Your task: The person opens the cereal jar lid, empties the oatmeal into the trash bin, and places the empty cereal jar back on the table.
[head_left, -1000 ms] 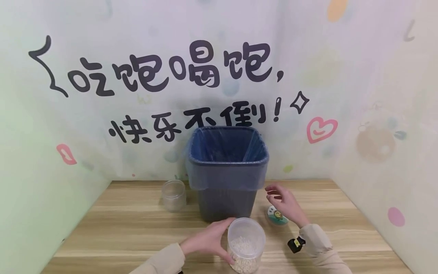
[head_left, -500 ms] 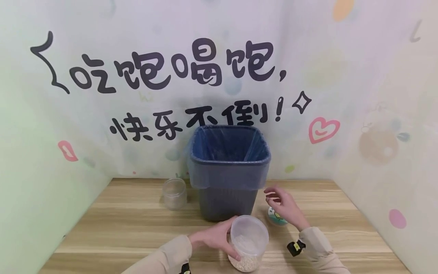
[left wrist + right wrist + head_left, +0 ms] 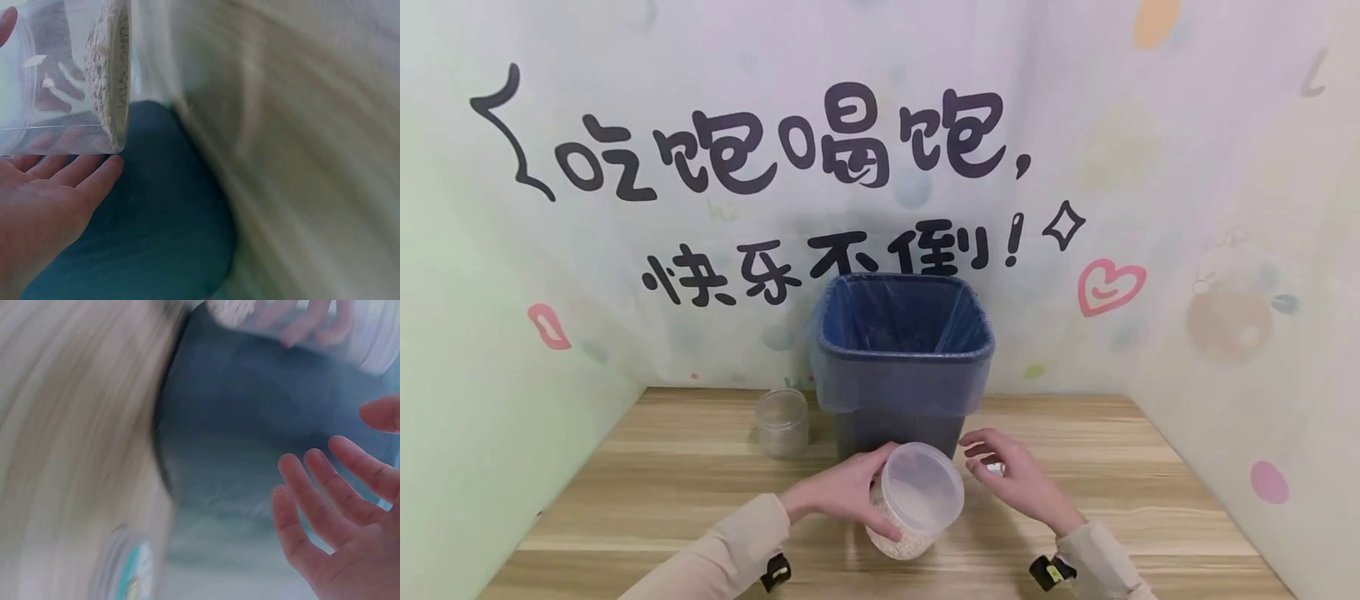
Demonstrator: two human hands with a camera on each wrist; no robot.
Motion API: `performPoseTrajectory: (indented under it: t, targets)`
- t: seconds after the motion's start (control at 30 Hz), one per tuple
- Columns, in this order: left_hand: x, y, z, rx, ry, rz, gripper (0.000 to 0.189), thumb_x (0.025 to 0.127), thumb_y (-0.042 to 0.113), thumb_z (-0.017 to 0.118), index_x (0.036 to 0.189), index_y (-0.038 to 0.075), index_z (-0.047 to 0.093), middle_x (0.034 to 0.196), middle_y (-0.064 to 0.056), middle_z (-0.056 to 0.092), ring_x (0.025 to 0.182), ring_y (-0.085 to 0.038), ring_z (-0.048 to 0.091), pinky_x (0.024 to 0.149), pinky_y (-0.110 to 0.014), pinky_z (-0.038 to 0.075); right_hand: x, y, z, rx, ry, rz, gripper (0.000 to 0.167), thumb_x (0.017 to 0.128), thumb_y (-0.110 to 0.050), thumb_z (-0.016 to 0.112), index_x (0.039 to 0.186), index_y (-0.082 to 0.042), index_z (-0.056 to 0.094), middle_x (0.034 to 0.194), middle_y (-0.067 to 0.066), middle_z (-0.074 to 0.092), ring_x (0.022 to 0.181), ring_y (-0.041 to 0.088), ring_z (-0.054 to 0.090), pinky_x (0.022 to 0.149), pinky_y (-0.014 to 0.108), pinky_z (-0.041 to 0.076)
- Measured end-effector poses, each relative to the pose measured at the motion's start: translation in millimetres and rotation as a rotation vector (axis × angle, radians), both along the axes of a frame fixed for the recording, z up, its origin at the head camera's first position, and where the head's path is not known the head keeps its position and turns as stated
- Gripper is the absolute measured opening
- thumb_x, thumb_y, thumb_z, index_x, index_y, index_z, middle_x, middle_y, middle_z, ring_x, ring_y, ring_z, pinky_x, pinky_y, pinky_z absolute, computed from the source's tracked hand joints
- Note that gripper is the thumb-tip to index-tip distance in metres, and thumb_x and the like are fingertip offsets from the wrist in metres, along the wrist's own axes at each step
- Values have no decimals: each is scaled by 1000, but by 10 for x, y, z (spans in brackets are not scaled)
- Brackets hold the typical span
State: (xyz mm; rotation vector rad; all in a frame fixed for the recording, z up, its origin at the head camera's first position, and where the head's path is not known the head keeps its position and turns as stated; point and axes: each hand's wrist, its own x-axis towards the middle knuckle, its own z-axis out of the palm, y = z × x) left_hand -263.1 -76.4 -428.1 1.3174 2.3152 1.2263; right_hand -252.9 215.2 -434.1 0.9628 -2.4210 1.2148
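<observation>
In the head view my left hand (image 3: 831, 493) grips a clear plastic jar (image 3: 925, 487) without a lid, its mouth leaning up and to the right. Pale oat-like flakes (image 3: 901, 537) lie in its lower part; the left wrist view shows the flakes (image 3: 106, 69) banked against the base. My right hand (image 3: 1026, 479) hovers right of the jar with loosely bent fingers, holding nothing. In the right wrist view its fingers (image 3: 319, 519) are spread before the bin. A round lid (image 3: 136, 575) with a green and white label lies on the table, mostly hidden under my right hand in the head view.
A blue-grey bin (image 3: 898, 387) lined with a clear bag stands just behind the jar, mouth up. To its left stands another clear jar (image 3: 782, 429) on the wooden table (image 3: 647, 467). A printed backdrop (image 3: 715, 75) closes off the back and sides.
My left hand has lifted the jar and carried it forward and left toward the bin, tilting it more. My right hand has shifted slightly left and down, covering most of the lid.
</observation>
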Motion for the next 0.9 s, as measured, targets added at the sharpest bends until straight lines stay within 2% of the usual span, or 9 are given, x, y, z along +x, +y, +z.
performPoseTrajectory:
  t: [0.13,0.23,0.3,0.4,0.43,0.53,0.67,0.77,0.9]
  targets:
    - [-14,-108,129,-57,128,15,84,63,30,90,132,11,46,117,-1,60,106,-9,56,92,-26,44,88,-170,130,18,29,39,29,90,-5,65,118,1,60,114,13,63,98,31,63,77,35,54]
    - [-12,-147,203,-86,217,23,83,63,33,89,130,9,47,116,0,59,104,-9,55,90,-26,45,157,-302,241,93,42,48,38,90,-17,69,124,-4,59,115,6,63,98,25,62,77,36,53]
    - [-1,-160,246,-96,254,37,83,63,35,89,130,8,48,115,-1,59,103,-9,55,90,-25,46,207,-388,310,156,30,49,48,89,-28,70,130,-7,56,119,1,61,99,18,60,78,34,52]
    - [38,-169,297,-118,285,66,82,64,38,87,129,8,49,114,-1,58,103,-10,55,89,-25,46,277,-505,390,237,28,40,63,86,-40,71,136,-9,51,127,2,57,102,13,57,80,33,52]
    - [54,-167,309,-130,294,79,82,64,40,87,129,8,49,114,0,58,103,-10,54,89,-25,46,299,-536,409,255,29,32,68,85,-43,72,138,-8,49,129,3,56,99,13,58,78,32,52]
    - [105,-163,333,-182,328,127,83,64,45,85,129,9,49,113,1,56,101,-11,54,88,-27,46,344,-613,431,307,77,-2,79,80,-51,73,141,-7,47,131,7,54,96,15,59,76,32,52]
    - [158,-160,343,-279,461,191,88,61,54,83,129,9,49,109,-1,54,94,-14,56,78,-29,51,371,-692,420,330,98,-26,89,76,-59,72,142,-7,44,132,8,51,102,19,59,81,35,51]
    - [169,-163,338,-321,549,207,91,60,57,81,130,8,48,109,-3,53,88,-16,57,71,-30,52,371,-724,407,312,78,-6,90,76,-57,74,143,-6,42,132,8,50,104,19,57,83,35,51]
    - [162,-176,331,-316,548,207,93,59,54,82,132,8,47,110,-4,55,88,-17,58,70,-31,52,351,-739,381,289,91,31,90,75,-51,78,144,-5,41,131,9,49,104,19,57,83,35,51]
